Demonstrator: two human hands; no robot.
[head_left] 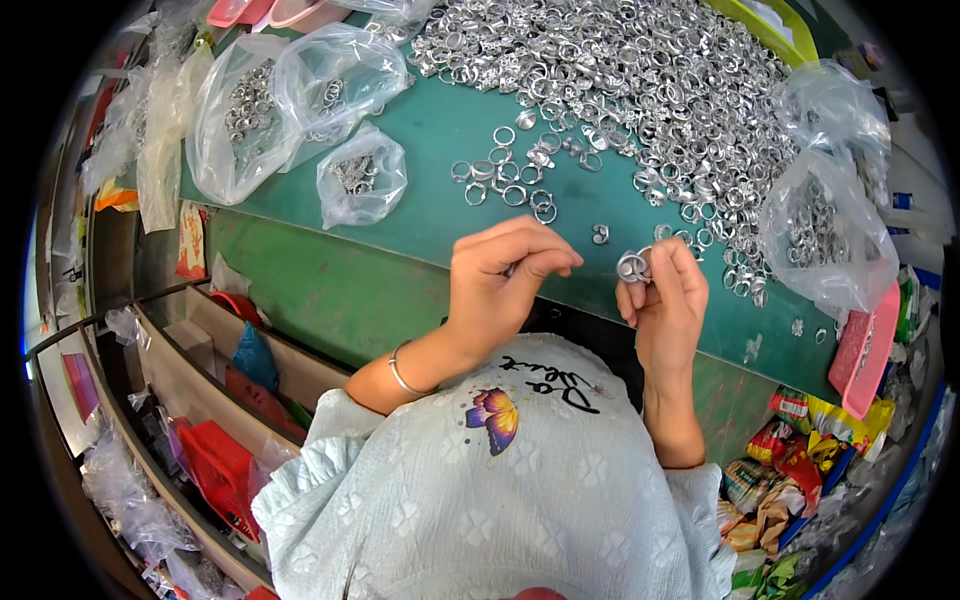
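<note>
Currently, right hand (668, 290): pinching a silver-coloured finger ring (632, 267), just off the near side of the ring heap (600, 70).
Left hand (497, 275): curling inward on that same side; I cannot tell whether it is grasping anything.
Finger ring's fall: a slackening pinch could be losing it among the heap.
Finger ring's band: hiding partly behind the right hand.

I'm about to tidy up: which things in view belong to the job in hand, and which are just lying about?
Likely part of the job:
silvery piece in the right hand
heap of silvery rings
clear bags of rings

Seemingly lying about:
coloured packets, lower right
red basket, lower left
</note>
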